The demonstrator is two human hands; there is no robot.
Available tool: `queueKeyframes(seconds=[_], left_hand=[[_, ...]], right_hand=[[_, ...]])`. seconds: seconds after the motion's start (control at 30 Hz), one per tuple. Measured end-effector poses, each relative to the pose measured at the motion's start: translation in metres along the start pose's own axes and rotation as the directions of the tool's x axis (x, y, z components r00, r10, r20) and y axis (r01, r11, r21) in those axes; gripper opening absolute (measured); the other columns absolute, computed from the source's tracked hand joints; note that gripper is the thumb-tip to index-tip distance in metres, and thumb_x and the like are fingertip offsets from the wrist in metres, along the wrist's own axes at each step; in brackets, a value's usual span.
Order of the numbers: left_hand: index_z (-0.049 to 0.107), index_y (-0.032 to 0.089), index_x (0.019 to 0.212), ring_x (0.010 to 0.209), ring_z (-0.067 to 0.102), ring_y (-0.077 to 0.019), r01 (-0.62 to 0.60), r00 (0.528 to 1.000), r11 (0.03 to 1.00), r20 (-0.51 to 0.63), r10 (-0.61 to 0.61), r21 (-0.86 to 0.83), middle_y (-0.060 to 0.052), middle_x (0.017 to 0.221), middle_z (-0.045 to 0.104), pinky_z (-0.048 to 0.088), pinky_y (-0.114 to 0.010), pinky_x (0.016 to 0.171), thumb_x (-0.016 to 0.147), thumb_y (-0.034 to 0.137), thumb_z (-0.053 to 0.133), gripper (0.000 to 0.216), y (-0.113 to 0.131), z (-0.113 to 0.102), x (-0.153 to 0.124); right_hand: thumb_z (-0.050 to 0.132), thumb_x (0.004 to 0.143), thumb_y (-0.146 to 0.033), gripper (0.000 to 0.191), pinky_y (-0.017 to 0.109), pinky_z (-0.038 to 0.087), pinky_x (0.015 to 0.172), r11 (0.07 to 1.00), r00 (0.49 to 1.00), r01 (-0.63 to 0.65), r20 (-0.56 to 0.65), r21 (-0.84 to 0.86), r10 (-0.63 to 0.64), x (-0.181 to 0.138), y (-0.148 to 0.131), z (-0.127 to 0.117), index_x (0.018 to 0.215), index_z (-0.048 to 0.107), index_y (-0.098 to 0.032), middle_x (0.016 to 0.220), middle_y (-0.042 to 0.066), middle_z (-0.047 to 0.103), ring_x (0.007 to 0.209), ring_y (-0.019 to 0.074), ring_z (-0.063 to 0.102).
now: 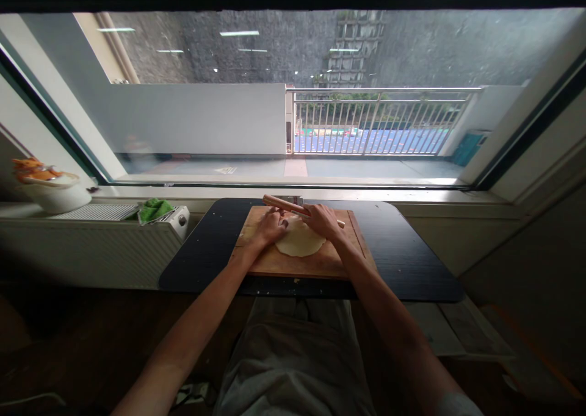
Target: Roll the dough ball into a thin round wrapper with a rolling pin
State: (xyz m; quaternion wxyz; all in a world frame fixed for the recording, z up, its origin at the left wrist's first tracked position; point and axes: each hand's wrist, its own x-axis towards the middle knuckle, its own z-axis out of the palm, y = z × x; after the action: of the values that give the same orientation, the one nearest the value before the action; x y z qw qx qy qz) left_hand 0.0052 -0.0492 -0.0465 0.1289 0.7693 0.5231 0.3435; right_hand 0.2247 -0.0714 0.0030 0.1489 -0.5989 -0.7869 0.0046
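A thin, flattened round of dough (300, 240) lies on a wooden board (302, 266) in front of me. My left hand (271, 227) is at the dough's upper left edge, its fingers curled in and the thumb against the sheet; the grip itself is partly hidden. My right hand (322, 219) is closed around a wooden rolling pin (286, 204). The pin slants from the upper left down to the right, above the far edge of the dough, and its left end passes over the left fingers.
The board rests on a black table (398, 251) with rounded corners, against a window sill (375, 194). Behind the pin is a small dark rectangular item (293, 199), partly hidden. On the left, a radiator (91, 245) carries a green cloth (155, 209) and a white pot (55, 193).
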Motion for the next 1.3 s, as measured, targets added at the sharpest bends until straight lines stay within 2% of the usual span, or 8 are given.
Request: queueKeyframes(seconds=[0.07, 0.13, 0.33, 0.6, 0.73, 0.87, 1.07, 1.3], left_hand=[[0.078, 0.019, 0.097, 0.115, 0.073, -0.0289, 0.008, 1.000, 1.000, -0.012, -0.008, 0.016, -0.014, 0.120, 0.076, 0.057, -0.041, 0.111, 0.092, 0.016, 0.067, 0.013, 0.001, -0.001, 0.000], [0.076, 0.020, 0.089, 0.111, 0.073, -0.0290, 0.019, 1.000, 0.999, -0.022, -0.018, 0.034, -0.012, 0.110, 0.077, 0.057, -0.041, 0.109, 0.094, 0.019, 0.068, 0.010, 0.002, -0.004, -0.001], [0.070, 0.023, 0.077, 0.097, 0.074, -0.0285, 0.067, 0.997, 0.995, -0.046, -0.064, 0.076, -0.009, 0.093, 0.075, 0.059, -0.040, 0.099, 0.092, 0.027, 0.074, 0.016, 0.002, -0.008, -0.004], [0.075, 0.021, 0.085, 0.097, 0.075, -0.0278, 0.073, 0.996, 0.993, -0.050, -0.069, 0.089, -0.010, 0.098, 0.078, 0.059, -0.038, 0.098, 0.092, 0.023, 0.073, 0.007, 0.005, -0.008, -0.004], [0.074, 0.021, 0.077, 0.099, 0.074, -0.0289, 0.063, 0.998, 0.993, -0.038, -0.060, 0.101, -0.012, 0.097, 0.077, 0.058, -0.040, 0.101, 0.092, 0.020, 0.069, 0.015, 0.005, -0.009, -0.006], [0.071, 0.022, 0.071, 0.102, 0.073, -0.0292, 0.038, 0.999, 0.994, 0.002, -0.039, 0.098, -0.013, 0.100, 0.076, 0.056, -0.040, 0.102, 0.095, 0.025, 0.067, 0.025, 0.004, -0.010, -0.007], [0.071, 0.022, 0.077, 0.091, 0.073, -0.0257, 0.064, 0.995, 0.997, 0.072, -0.067, 0.047, -0.009, 0.090, 0.076, 0.056, -0.036, 0.089, 0.094, 0.027, 0.072, 0.017, 0.001, -0.015, -0.004], [0.068, 0.022, 0.086, 0.083, 0.073, -0.0228, 0.156, 0.982, 0.987, 0.113, -0.150, -0.049, -0.006, 0.090, 0.077, 0.055, -0.032, 0.075, 0.089, 0.027, 0.075, 0.009, -0.002, -0.015, 0.011]], right_hand=[[0.065, 0.109, -0.034, 0.027, 0.031, 0.044, 0.081, 1.000, 1.000, 0.002, 0.000, 0.003, -0.002, 0.000, -0.001, -0.001, 0.130, 0.079, -0.024, 0.119, 0.012, 0.084, 0.099, 0.0260, 0.073], [0.064, 0.110, -0.034, 0.027, 0.031, 0.043, 0.079, 1.000, 1.000, -0.002, 0.003, 0.007, 0.002, 0.000, -0.002, -0.003, 0.131, 0.079, -0.024, 0.118, 0.012, 0.084, 0.096, 0.0253, 0.073], [0.063, 0.110, -0.034, 0.031, 0.031, 0.042, 0.078, 1.000, 1.000, -0.016, 0.009, 0.015, 0.015, 0.001, -0.004, -0.006, 0.134, 0.078, -0.022, 0.116, 0.013, 0.084, 0.094, 0.0255, 0.073], [0.063, 0.110, -0.031, 0.028, 0.031, 0.042, 0.079, 1.000, 1.000, -0.013, 0.001, 0.020, 0.012, -0.001, -0.002, -0.003, 0.132, 0.078, -0.021, 0.118, 0.013, 0.083, 0.097, 0.0255, 0.073], [0.064, 0.110, -0.032, 0.028, 0.031, 0.042, 0.078, 1.000, 1.000, -0.013, 0.004, 0.020, 0.013, -0.002, -0.003, -0.006, 0.132, 0.077, -0.022, 0.120, 0.013, 0.083, 0.098, 0.0255, 0.073], [0.067, 0.109, -0.033, 0.030, 0.030, 0.041, 0.076, 1.000, 1.000, -0.016, 0.021, 0.023, 0.016, -0.004, -0.005, -0.011, 0.135, 0.077, -0.023, 0.117, 0.012, 0.084, 0.096, 0.0256, 0.074], [0.062, 0.111, -0.032, 0.027, 0.031, 0.040, 0.077, 0.999, 0.999, -0.036, 0.017, 0.034, 0.036, -0.004, -0.006, -0.014, 0.128, 0.079, -0.021, 0.114, 0.013, 0.084, 0.095, 0.0253, 0.073], [0.064, 0.109, -0.031, 0.025, 0.031, 0.040, 0.077, 0.997, 0.999, -0.048, 0.007, 0.053, 0.047, -0.004, -0.003, -0.017, 0.124, 0.080, -0.021, 0.113, 0.013, 0.085, 0.092, 0.0248, 0.074]])
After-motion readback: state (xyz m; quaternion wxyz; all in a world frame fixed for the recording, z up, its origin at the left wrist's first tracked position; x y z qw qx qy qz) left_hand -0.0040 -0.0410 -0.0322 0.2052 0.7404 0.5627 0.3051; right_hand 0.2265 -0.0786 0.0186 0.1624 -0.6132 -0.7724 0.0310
